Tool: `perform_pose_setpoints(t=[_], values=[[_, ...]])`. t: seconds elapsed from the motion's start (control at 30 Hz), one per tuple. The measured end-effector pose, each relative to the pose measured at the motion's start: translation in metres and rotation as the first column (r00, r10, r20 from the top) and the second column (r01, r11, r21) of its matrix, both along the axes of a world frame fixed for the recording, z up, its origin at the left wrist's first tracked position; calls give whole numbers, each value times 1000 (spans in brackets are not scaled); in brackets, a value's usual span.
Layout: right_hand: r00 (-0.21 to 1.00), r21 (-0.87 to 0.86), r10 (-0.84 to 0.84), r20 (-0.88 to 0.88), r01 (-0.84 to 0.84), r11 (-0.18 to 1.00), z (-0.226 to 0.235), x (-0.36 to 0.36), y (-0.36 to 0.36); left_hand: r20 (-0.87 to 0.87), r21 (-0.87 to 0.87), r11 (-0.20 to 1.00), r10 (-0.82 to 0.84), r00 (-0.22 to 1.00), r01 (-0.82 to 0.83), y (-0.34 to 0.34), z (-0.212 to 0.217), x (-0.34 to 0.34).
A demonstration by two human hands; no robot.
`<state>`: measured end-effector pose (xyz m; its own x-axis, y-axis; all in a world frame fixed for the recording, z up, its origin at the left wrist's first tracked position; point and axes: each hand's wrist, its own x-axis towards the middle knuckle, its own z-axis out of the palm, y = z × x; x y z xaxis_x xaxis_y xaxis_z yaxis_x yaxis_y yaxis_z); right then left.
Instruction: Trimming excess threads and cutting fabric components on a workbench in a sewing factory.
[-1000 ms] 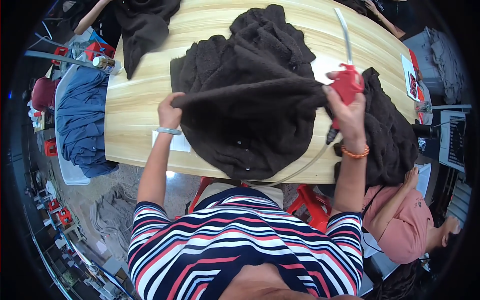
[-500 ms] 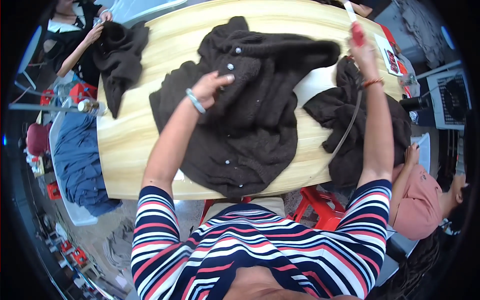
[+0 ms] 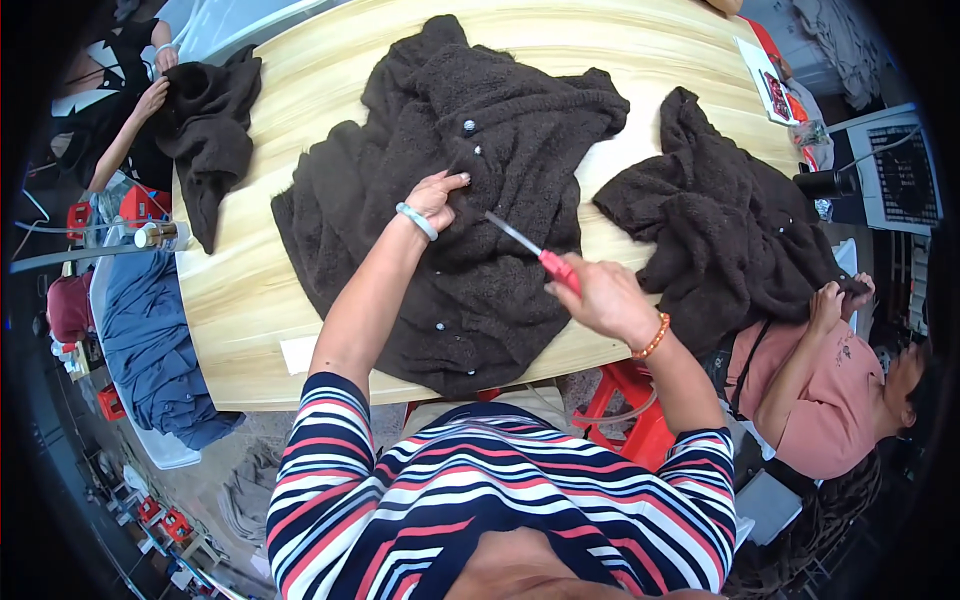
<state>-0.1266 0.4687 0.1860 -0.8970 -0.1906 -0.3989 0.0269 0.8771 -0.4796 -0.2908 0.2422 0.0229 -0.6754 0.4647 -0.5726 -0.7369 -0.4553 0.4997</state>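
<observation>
Two hands on one big dark brown fuzzy cardigan (image 3: pixel 480 200), which is spread flat across the middle of the light wooden table (image 3: pixel 230 300). Left hand (image 3: pixel 437 198) sits pretty much dead center on it, fingers bunched together and pinching a fold of the fabric right by the row of small pale buttons (image 3: pixel 468 126); there's a pale green bangle (image 3: pixel 416 221) on that wrist. Right hand (image 3: pixel 600 297) is down around 4 o'clock from the left, closed around the red handles of a pair of scissors (image 3: pixel 530 249), blades pointing up toward 10 o'clock, tip just beside the pinched spot. Can't tell if the blades touch the cloth.

Over at 3 o'clock there's a second brown garment (image 3: pixel 720 240) in a heap, with a person in a pink top (image 3: pixel 820 410) handling its edge. Up at 10 o'clock another person's hands hold a third dark piece (image 3: pixel 210 130).
</observation>
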Motion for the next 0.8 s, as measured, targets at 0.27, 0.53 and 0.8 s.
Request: perform_pose_setpoints(t=[0.27, 0.53, 0.8], values=[[993, -24, -112, -26, 112, 993, 2, 0, -2, -38, -114, 992, -49, 998, 44, 0, -6, 14], [979, -122, -182, -88, 171, 978, -8, 2, 6, -266, -484, 875, -172, 948, 23, -7, 18, -33], [958, -116, -221, -183, 202, 973, -17, -25, 7, -331, -372, 923, -31, 943, -100, 40, -9, -67]])
